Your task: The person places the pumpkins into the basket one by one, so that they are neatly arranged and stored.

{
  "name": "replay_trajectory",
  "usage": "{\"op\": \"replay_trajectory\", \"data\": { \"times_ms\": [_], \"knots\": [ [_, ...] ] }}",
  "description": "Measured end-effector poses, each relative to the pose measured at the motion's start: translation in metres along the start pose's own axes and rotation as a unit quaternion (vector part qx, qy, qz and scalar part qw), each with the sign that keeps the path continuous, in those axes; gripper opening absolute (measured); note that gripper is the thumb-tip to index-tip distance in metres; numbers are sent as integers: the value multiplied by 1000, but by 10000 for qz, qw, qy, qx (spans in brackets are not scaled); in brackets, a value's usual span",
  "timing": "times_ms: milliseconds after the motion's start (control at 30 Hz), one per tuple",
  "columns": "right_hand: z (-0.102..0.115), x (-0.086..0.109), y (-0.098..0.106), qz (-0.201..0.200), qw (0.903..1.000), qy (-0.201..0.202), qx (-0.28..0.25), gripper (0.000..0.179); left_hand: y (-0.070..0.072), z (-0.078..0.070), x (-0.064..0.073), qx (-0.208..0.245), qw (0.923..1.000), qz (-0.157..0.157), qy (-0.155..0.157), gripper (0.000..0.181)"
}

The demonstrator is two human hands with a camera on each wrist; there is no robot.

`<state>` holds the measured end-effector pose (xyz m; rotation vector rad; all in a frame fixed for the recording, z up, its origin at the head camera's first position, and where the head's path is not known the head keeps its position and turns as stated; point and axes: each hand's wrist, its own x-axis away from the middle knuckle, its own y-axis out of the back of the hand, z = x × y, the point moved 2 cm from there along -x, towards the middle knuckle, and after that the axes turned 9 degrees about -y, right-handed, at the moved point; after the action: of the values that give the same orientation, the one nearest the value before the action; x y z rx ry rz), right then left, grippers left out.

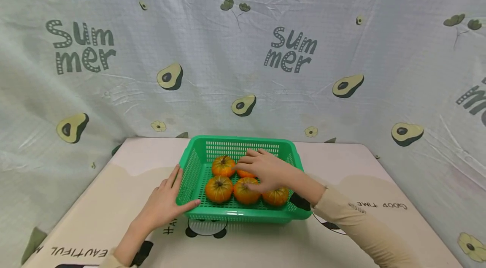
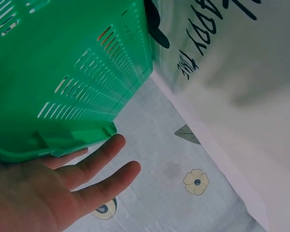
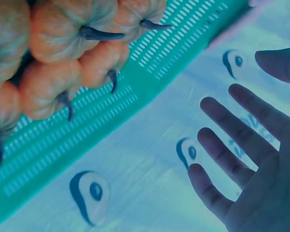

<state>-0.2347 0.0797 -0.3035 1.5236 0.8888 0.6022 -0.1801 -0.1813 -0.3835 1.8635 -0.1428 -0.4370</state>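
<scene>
Several small orange pumpkins [image 1: 219, 189] sit together inside a green slotted plastic basket [image 1: 243, 215] on the table. My left hand [image 1: 162, 204] is at the basket's left side, its fingers straight along the rim and its thumb over the front left corner. From the left wrist view, the fingers of this hand [image 2: 82, 188] extend beneath the basket's rim [image 2: 48, 150]. My right hand [image 1: 265, 170] hovers above the pumpkins, covering part of the back row. Its fingers are spread with nothing between them in the right wrist view, where pumpkins [image 3: 70, 29] with dark stems show.
A pale printed cloth covers the table [image 1: 152, 162], with lettering and a panda figure in front of the basket. Behind stands a hanging sheet [image 1: 205, 48] with avocado prints. Table surface extends to the left and right of the basket.
</scene>
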Motion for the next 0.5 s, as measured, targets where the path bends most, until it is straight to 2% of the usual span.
{"op": "replay_trajectory", "data": {
  "times_ms": [267, 500],
  "knots": [
    [-19, 49, -4, -428, 9984, -245, -288, 38, 5, 2, 4, 205, 9998, 84, 5, 101],
    [-40, 86, -24, -913, 9943, -468, -286, 37, 5, 9, 12, 653, 9977, 12, -163, 101]
  ]
}}
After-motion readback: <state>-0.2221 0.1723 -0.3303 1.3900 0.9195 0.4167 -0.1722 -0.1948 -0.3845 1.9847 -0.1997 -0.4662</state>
